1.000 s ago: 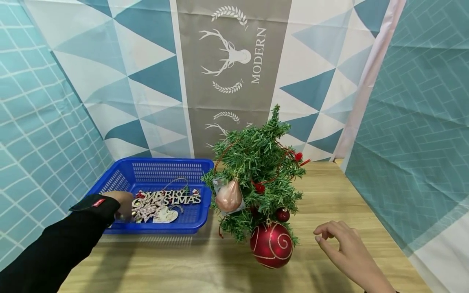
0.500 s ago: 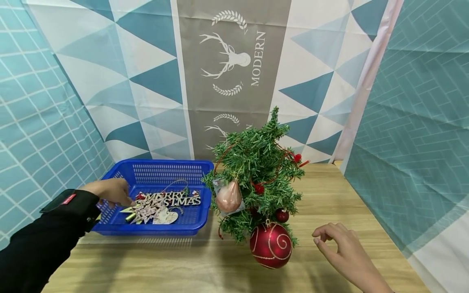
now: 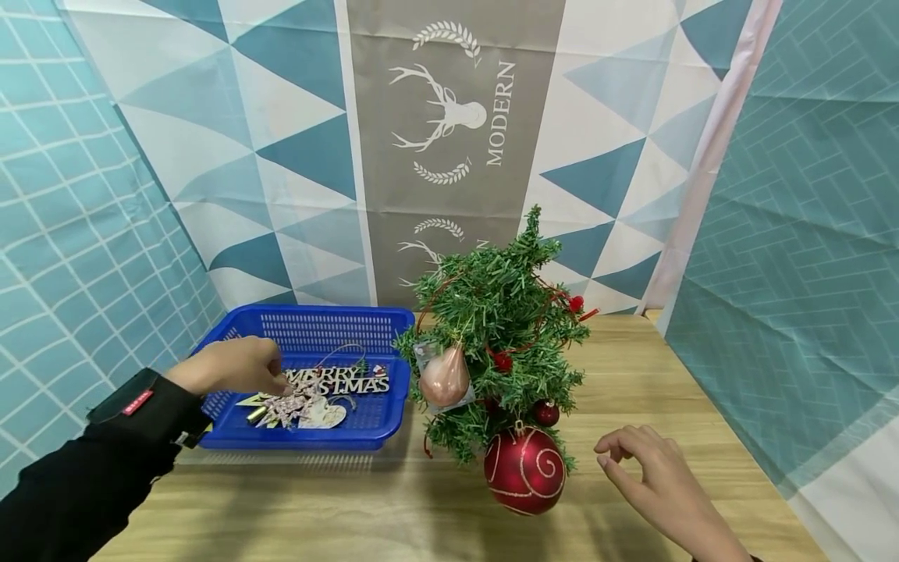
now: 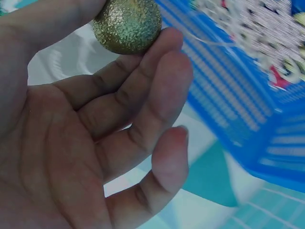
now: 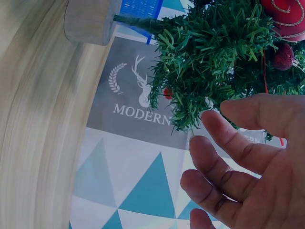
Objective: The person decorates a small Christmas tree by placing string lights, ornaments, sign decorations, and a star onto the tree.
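My left hand (image 3: 239,364) is over the left part of a blue basket (image 3: 393,425). In the left wrist view it pinches a gold glitter ball ornament (image 4: 127,26) between thumb and fingers; from the head this ball is hidden. Below the fingers lie a "MERRY CHRISTMAS" sign (image 3: 351,382), a pale heart ornament (image 3: 323,414) and other ornaments. My right hand (image 3: 656,480) hovers right of a small Christmas tree (image 3: 485,304), holding nothing, its fingers loosely bent. A large red ball (image 3: 525,472), a small dark red ball (image 3: 545,413) and a pinkish teardrop ornament (image 3: 445,380) hang on the tree.
The wooden table (image 3: 351,507) carries the basket on the left and the tree to its right. A patterned curtain (image 3: 449,117) stands behind, with tiled-print cloths at both sides. The tree's round wooden base (image 5: 90,21) shows in the right wrist view.
My left hand first reached low into the basket's left side, then drew back, and now is further right above the ornaments. My right hand stays nearly still.
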The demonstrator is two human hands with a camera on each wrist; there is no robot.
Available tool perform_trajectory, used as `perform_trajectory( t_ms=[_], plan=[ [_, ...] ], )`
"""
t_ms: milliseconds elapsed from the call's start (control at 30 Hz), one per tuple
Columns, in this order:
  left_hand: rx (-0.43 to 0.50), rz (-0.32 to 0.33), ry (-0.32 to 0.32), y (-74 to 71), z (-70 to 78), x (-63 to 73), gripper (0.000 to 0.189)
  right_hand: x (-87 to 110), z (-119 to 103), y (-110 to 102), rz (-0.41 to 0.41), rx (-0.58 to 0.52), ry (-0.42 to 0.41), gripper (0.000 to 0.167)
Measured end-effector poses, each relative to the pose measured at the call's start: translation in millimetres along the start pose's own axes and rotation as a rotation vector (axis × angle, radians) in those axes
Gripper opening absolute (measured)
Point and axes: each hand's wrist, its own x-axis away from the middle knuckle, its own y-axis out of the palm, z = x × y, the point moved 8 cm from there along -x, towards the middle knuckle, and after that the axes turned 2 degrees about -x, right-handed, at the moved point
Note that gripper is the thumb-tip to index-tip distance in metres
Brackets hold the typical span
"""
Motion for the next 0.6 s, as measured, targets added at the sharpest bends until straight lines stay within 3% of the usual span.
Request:
perform_trajectory(
  t_ms=[267,433,600],
  plan=[
    [-0.095,0.092,0.103,-1.5,66.9,12.9,0.027,-2.8,-2,2,-0.005,0.008,0.003,0.030],
    [-0.127,0.127,0.166,2.0,94.9,20.0,0.022,-1.8,-3,1,0.004,0.010,-0.009,0.031],
    [-0.083,0.154,0.209,4.6,113.7,26.9,0.020,-1.2,-5,-1,0.015,0.008,-0.016,0.032]
  ],
)
